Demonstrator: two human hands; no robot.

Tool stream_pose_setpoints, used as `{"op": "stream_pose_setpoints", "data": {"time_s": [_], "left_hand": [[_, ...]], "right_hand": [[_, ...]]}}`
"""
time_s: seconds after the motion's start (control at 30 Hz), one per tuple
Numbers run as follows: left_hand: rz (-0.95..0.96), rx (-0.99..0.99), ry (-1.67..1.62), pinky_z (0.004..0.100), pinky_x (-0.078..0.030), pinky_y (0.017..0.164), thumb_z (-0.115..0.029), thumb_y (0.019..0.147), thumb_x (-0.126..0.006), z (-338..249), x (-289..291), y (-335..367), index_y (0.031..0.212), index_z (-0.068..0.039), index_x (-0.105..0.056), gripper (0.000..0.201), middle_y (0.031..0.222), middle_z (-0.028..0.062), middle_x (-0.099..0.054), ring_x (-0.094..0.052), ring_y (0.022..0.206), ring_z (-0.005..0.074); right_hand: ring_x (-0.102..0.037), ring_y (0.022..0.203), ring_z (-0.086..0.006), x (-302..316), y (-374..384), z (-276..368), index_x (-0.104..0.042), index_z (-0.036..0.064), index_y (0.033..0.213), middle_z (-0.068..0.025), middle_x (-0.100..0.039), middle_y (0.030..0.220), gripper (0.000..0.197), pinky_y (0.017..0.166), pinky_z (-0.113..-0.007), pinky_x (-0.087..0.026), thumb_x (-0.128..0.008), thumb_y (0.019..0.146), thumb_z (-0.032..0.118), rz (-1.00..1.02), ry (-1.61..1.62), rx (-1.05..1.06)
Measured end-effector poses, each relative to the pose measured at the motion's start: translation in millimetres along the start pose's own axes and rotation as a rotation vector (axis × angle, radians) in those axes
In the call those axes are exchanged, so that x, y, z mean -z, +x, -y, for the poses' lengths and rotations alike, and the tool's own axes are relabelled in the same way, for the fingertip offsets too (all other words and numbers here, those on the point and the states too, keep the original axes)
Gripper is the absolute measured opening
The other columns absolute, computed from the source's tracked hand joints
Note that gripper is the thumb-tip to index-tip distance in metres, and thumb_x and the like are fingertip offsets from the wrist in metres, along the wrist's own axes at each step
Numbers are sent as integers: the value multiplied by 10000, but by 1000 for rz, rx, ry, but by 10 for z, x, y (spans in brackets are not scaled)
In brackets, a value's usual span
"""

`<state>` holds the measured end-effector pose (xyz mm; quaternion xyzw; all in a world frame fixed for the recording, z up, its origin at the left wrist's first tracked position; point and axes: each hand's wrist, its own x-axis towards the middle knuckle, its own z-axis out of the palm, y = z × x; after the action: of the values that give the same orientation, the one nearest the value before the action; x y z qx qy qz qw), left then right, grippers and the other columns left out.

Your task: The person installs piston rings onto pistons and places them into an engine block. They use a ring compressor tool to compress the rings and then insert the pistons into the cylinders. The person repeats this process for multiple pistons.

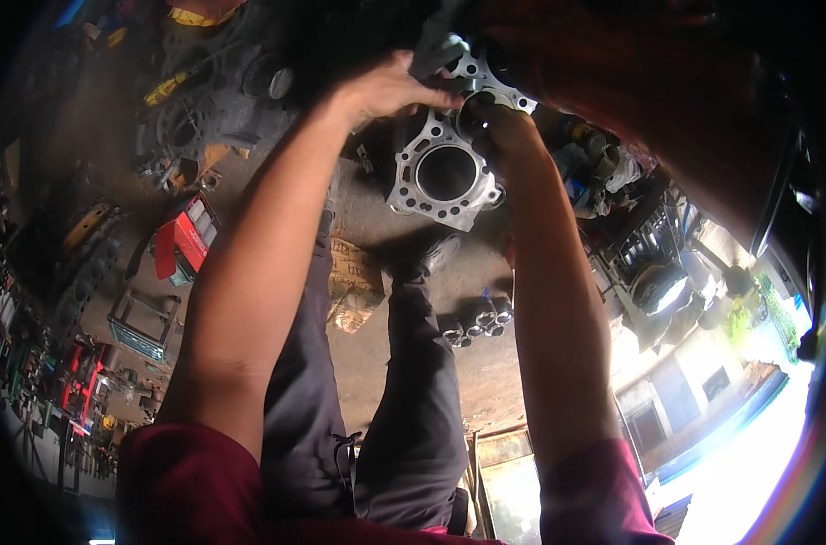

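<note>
A bare metal engine block [458,213] stands in front of me, its flat top face pierced by round cylinder bores and smaller holes. The nearest cylinder bore [447,173] is unobstructed and dark inside. My right hand [508,132] reaches down at the bore behind it; its fingers are hidden in shadow, so any grip is not visible. On the left side of the block, my left hand [385,91] has its thumb stretched toward that same bore, apart from the other fingers. Those fingers are partly lost in the dark, and nothing shows in this hand.
A brown cardboard box [354,282] and several metal cylinder-shaped parts [481,320] sit on the floor. To the left are an opened red carton [190,234], a metal frame [148,322] and scattered engine parts. More greasy parts [653,241] are piled at right.
</note>
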<state>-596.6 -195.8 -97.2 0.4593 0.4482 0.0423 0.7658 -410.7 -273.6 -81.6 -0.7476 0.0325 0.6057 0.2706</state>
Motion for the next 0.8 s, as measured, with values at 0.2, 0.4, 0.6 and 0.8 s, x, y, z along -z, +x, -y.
{"op": "stream_pose_setpoints", "data": {"time_s": [0.2, 0.4, 0.6, 0.8], "left_hand": [[77, 28, 91, 222, -384, 616, -378, 761, -841, 30, 190, -242, 1161, -58, -567, 580, 917, 3, -695, -538, 736, 51], [-8, 87, 89, 252, -400, 540, -458, 774, -813, 39, 114, -32, 1053, -46, -623, 533, 805, 0, -658, -539, 636, 73], [-58, 119, 442, 268, -423, 490, -449, 759, -801, -52, -42, 241, 816, -62, -669, 412, 629, 12, -594, -535, 517, 107], [-61, 173, 457, 298, -392, 405, -344, 755, -761, -106, -139, 364, 758, -61, -654, 302, 598, 30, -595, -533, 468, 123]], "right_hand": [[-485, 513, -108, 150, -884, 265, -643, -9, 916, -73, -616, 727, 110, 448, -252, -349, -671, 891, 94, -58, -33, 31], [-518, 545, -106, 276, -1031, 306, -648, -23, 956, -85, -636, 767, 143, 453, -241, -355, -662, 896, 106, -85, 65, -53], [-527, 565, -109, 283, -943, 264, -651, -27, 959, -84, -636, 772, 146, 467, -241, -373, -657, 900, 107, -91, -14, 0], [-542, 590, -110, 85, -748, 227, -663, -14, 911, -70, -621, 752, 169, 480, -256, -378, -651, 920, 154, -98, -66, 16]]}}
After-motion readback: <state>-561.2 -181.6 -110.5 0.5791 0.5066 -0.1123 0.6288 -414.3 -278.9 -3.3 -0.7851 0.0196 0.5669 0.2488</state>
